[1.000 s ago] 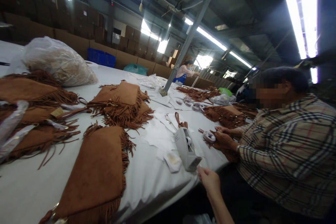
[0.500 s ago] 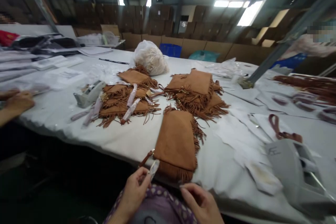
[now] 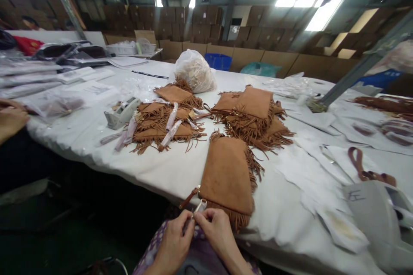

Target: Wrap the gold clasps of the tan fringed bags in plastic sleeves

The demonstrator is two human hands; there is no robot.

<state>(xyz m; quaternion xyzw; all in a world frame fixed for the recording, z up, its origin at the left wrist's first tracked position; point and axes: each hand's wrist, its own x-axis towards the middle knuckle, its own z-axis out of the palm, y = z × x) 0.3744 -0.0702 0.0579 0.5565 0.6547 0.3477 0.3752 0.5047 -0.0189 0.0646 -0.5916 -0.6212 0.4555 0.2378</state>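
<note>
My left hand (image 3: 176,238) and my right hand (image 3: 217,233) meet at the table's front edge, fingertips pinched together. Between them is a narrow wrapped strap (image 3: 201,206), its pale wrapping and a gold-coloured ring showing above the fingers. Most of its length is hidden by my hands. Just beyond lies a brown fringed bag (image 3: 227,174), flat on the table, fringe along its right side and near edge. A short brown zip pull (image 3: 189,197) hangs from its near left corner, close to my left fingers.
Fringed bags with wrapped straps (image 3: 161,126) lie left of centre; another pile (image 3: 254,105) lies behind right. A grey tape dispenser (image 3: 122,114) stands left, a larger one (image 3: 371,219) right. A stuffed plastic bag (image 3: 193,71) sits behind. A co-worker's hand (image 3: 13,118) is at far left.
My right hand has moved left to join my left hand at the wrapped strap. The view has swung slightly left, and the co-worker's hand has shifted toward the left edge.
</note>
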